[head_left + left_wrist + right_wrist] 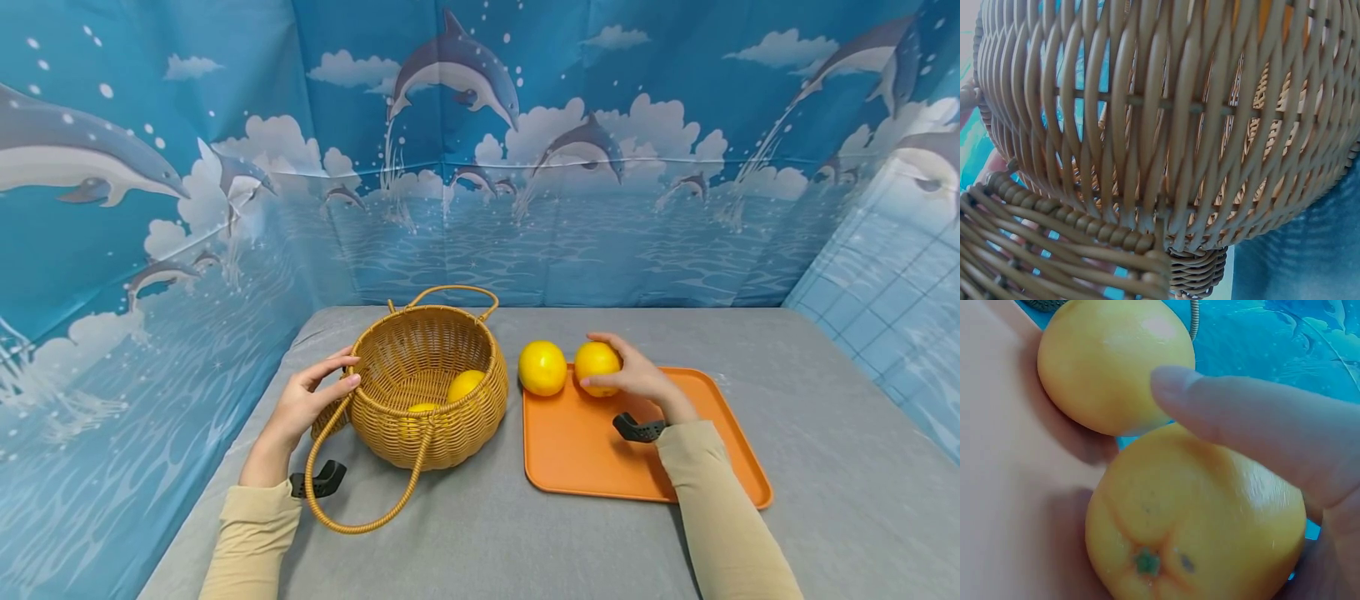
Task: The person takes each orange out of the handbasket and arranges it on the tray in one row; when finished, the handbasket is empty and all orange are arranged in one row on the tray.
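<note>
My left hand [303, 404] holds the left rim of a round wicker basket [450, 433], its fingertips and thumb at the edge. Two oranges lie inside, one orange [467, 385] by the right wall and another mostly hidden behind the front rim. In the left wrist view, woven wicker wall [1166, 125] fills most of the picture, with the basket's lid [1054, 244] at lower left. My right hand [633, 371] grips an orange [597, 369] between thumb and fingers over the tray's far left part. Its green stem end shows in the right wrist view. Another orange [542, 367] sits just left of it, at the tray's corner.
An orange tray [585, 467] lies on the grey cloth-covered table [480, 533] right of the basket. One basket handle [360, 527] droops toward the front left; the other handle [457, 288] stands at the back. A dolphin-print curtain [480, 233] borders the table.
</note>
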Available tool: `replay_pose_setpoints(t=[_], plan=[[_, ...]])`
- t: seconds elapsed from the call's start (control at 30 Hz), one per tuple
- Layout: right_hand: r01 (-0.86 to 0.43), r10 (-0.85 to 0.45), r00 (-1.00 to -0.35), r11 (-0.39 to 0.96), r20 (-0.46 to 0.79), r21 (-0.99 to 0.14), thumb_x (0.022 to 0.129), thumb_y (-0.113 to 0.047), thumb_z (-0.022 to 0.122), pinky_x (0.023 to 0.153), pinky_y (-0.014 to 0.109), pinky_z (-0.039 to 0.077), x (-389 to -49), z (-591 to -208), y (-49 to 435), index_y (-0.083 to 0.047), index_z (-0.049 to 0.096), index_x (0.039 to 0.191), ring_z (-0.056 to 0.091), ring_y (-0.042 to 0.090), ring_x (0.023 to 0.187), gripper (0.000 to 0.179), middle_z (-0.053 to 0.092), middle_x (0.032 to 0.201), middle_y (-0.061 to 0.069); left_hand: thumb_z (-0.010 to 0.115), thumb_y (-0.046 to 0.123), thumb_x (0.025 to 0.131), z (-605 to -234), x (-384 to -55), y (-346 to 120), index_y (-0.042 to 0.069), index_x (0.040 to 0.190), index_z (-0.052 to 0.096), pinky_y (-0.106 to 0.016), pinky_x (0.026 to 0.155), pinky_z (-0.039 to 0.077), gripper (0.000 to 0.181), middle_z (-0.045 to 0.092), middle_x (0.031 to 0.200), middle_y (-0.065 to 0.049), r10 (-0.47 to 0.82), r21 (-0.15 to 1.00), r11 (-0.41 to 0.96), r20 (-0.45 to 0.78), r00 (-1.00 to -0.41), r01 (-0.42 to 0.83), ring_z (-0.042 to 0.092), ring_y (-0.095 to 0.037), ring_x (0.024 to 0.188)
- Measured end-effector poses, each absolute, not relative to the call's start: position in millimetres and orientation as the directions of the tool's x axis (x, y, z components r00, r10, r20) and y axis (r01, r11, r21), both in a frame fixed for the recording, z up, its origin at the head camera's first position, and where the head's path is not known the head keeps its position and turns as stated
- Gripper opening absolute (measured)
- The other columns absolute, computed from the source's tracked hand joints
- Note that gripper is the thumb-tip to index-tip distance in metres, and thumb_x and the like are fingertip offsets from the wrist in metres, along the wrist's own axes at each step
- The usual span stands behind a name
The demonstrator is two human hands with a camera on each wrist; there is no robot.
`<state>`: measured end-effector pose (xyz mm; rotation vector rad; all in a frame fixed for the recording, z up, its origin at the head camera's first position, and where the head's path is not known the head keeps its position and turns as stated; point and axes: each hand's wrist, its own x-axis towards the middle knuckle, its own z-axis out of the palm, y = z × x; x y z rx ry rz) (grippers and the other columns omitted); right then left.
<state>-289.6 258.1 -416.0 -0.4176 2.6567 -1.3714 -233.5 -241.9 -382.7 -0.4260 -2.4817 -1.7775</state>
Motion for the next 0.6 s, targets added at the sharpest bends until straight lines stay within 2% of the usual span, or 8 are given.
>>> replay_pose_setpoints(t=[0.2, 0.33, 0.6], plan=[[-0.19, -0.317, -0.949, 0.563, 0.002, -0.805, 0.079, -0.019, 0.076, 0.089, 0.052, 0.042, -278.1, -399.4, 253.4, -0.007, 0.025, 0.147, 0.042, 0.041, 0.11, 0.086, 0.028, 0.141, 0.026, 0.065, 0.02, 0.09, -382.4, -232.9, -241.7, 0.002, 0.127, 0.057, -0.058, 0.109, 0.013, 0.041, 0.039, 0.146, -0.008, 0.187, 0.922, 0.289, 0.211, -0.959, 0.259, 0.018, -0.028, 0.14], [-0.195, -0.324, -0.946, 0.557, 0.005, -0.807, 0.076, -0.026, 0.08, 0.087, 0.05, 0.043, -287.1, -410.9, 261.2, -0.012, 0.025, 0.148, 0.042, 0.039, 0.111, 0.092, 0.027, 0.142, 0.023, 0.065, 0.02, 0.09, -382.4, -232.8, -241.7, 0.001, 0.126, 0.057, -0.058, 0.109, 0.013, 0.041, 0.039, 0.146, -0.008, 0.187, 0.921, 0.288, 0.213, -0.959, 0.261, 0.018, -0.028, 0.14], [-0.202, -0.317, -0.948, 0.575, 0.011, -0.793, 0.074, -0.027, 0.081, 0.085, 0.048, 0.044, -289.6, -412.7, 264.0, -0.014, 0.027, 0.147, 0.042, 0.039, 0.11, 0.092, 0.025, 0.142, 0.023, 0.065, 0.021, 0.09, -383.6, -233.4, -242.4, 0.002, 0.126, 0.058, -0.058, 0.109, 0.013, 0.042, 0.038, 0.147, -0.008, 0.188, 0.921, 0.293, 0.21, -0.96, 0.259, 0.017, -0.028, 0.14]])
